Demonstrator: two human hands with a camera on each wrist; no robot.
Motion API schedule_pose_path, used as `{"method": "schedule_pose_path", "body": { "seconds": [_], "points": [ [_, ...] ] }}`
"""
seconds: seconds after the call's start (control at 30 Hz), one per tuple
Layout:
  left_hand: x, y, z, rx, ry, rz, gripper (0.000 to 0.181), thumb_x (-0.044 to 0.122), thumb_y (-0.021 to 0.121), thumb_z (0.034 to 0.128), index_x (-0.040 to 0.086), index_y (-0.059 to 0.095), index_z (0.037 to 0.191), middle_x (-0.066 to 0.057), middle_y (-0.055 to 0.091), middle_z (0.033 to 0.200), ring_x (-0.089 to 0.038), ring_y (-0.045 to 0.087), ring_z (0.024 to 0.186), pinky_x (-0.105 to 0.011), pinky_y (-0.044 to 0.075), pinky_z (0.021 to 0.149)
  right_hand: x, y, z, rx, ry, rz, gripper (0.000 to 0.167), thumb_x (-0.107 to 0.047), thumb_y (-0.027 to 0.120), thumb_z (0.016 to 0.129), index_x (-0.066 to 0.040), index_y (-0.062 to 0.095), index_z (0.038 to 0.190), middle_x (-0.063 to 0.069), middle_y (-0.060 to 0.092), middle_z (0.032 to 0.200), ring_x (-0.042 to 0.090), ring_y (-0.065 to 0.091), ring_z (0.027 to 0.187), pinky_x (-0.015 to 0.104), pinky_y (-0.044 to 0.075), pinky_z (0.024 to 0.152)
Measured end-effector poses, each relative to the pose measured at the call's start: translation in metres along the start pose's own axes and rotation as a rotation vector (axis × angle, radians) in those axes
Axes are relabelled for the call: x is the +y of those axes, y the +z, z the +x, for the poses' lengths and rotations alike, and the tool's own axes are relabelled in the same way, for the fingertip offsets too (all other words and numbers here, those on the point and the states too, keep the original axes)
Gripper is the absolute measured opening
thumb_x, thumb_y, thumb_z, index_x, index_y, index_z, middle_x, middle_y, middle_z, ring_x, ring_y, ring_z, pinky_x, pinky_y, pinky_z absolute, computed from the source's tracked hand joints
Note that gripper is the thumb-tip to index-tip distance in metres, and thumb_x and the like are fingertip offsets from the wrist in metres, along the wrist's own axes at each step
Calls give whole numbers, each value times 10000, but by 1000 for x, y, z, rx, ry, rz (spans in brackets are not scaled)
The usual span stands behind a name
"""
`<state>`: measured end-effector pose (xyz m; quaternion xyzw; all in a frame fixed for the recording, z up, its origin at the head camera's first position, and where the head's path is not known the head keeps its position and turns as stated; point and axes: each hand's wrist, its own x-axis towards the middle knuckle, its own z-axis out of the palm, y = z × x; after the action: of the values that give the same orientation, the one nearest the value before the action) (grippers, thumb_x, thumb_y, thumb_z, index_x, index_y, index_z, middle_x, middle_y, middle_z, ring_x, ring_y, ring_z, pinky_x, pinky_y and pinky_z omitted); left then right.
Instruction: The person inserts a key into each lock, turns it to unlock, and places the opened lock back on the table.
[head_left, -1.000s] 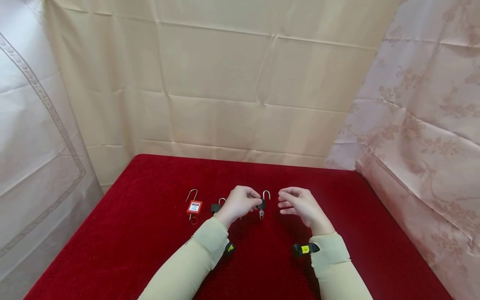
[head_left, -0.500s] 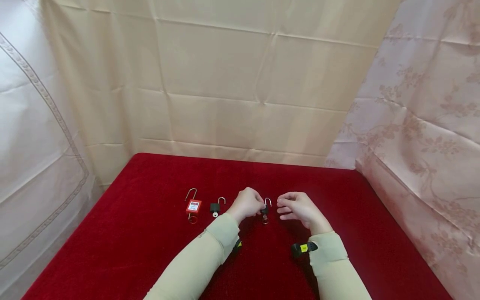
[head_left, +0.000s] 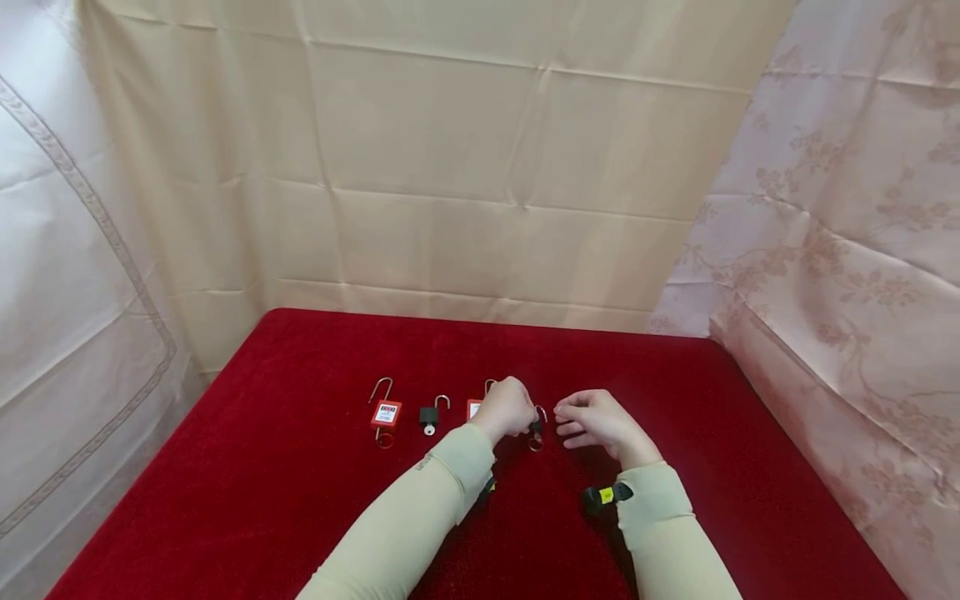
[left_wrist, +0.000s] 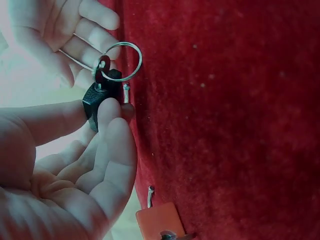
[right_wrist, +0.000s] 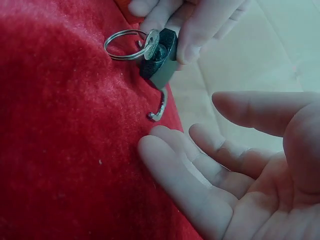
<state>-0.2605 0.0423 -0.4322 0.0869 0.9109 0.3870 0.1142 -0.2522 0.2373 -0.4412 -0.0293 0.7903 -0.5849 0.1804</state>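
Observation:
My left hand (head_left: 507, 408) pinches a small black padlock (left_wrist: 104, 95) between thumb and fingers. Its shackle stands open, and a key with a ring (right_wrist: 124, 45) sits in its keyhole. My right hand (head_left: 597, 423) is just to the right of that padlock, fingers spread and thumb apart, holding nothing. To the left lie a red padlock with a white label (head_left: 386, 414) and another black padlock with a key (head_left: 429, 416), both with open shackles. A second red padlock (head_left: 473, 408) is partly hidden behind my left hand; its orange-red body also shows at the bottom of the left wrist view.
A red velvet cloth (head_left: 300, 483) covers the table. Behind it hangs a creased beige curtain (head_left: 450, 167). Pale patterned fabric (head_left: 847, 250) closes off the right side, and white fabric (head_left: 67, 292) the left.
My left hand has moved right with the black padlock, closer to my right hand, uncovering the other black padlock and part of the second red one. The right hand has dipped slightly.

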Motion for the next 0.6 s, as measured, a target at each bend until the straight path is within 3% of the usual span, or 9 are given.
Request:
{"method": "schedule_pose_path", "body": {
  "seconds": [0.2,0.37,0.6],
  "points": [
    [-2,3,0,57,40,166,326,46,669,871,108,544,577,-17,513,520,-166,464,477,-282,405,448,2,2,1,-11,-2,2,346,-112,634,1007,148,592,1231,250,686,1075,324,715,897,478,610,738],
    [-1,3,-2,85,35,192,203,45,670,880,83,621,687,-60,583,622,-183,518,536,-309,457,482,3,4,1,-8,1,-1,339,-108,637,1003,146,597,1224,235,689,1051,309,714,884,472,611,732],
    [3,1,-7,131,44,273,232,41,652,891,100,629,668,-68,600,643,-170,526,546,-319,466,482,3,3,0,-2,-2,-5,327,-103,639,1000,142,603,1213,228,691,1043,310,714,883,474,611,737]
  ]
}}
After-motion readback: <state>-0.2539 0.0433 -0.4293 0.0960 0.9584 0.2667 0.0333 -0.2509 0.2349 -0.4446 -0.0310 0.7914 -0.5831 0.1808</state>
